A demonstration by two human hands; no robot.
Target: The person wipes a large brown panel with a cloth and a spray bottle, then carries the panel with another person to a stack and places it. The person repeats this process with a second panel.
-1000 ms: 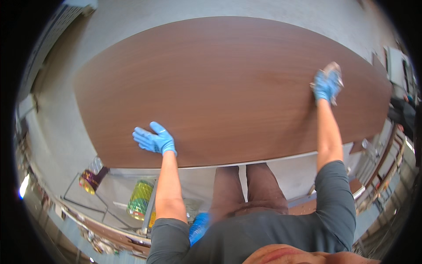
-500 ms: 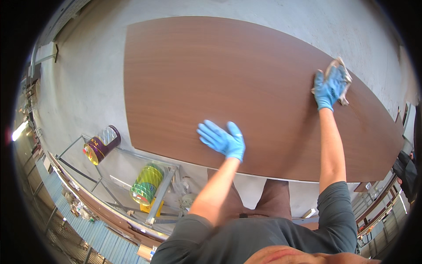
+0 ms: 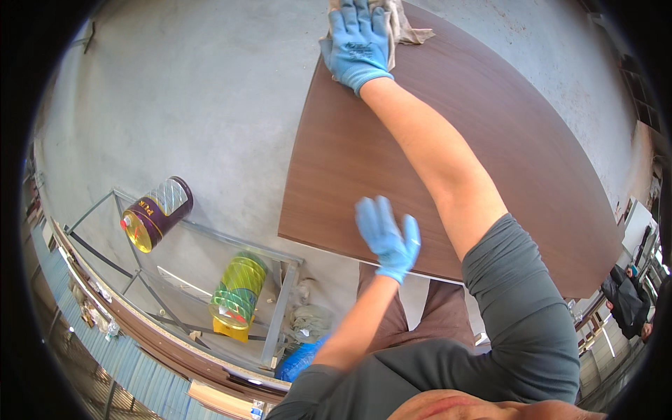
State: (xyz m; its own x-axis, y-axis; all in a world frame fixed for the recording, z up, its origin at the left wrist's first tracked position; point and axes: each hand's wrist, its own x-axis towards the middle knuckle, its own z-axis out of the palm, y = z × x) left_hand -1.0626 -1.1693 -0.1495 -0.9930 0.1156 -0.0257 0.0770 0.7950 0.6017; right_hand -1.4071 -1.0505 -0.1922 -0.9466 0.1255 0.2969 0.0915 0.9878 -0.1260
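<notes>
While two gloved hands [image 3: 360, 43] work; two jugs [image 3: 155, 213], perhaps.

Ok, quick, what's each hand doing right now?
Left hand: open, flat on the brown wooden board, holding nothing.
Right hand: open, pressing a crumpled beige cloth to the board.

head: worn fisheye | faces down (edges bend) | close over brown board [image 3: 448, 140]

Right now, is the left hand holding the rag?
No, the left hand lies open on the brown panel; the rag is under the right hand.
</notes>
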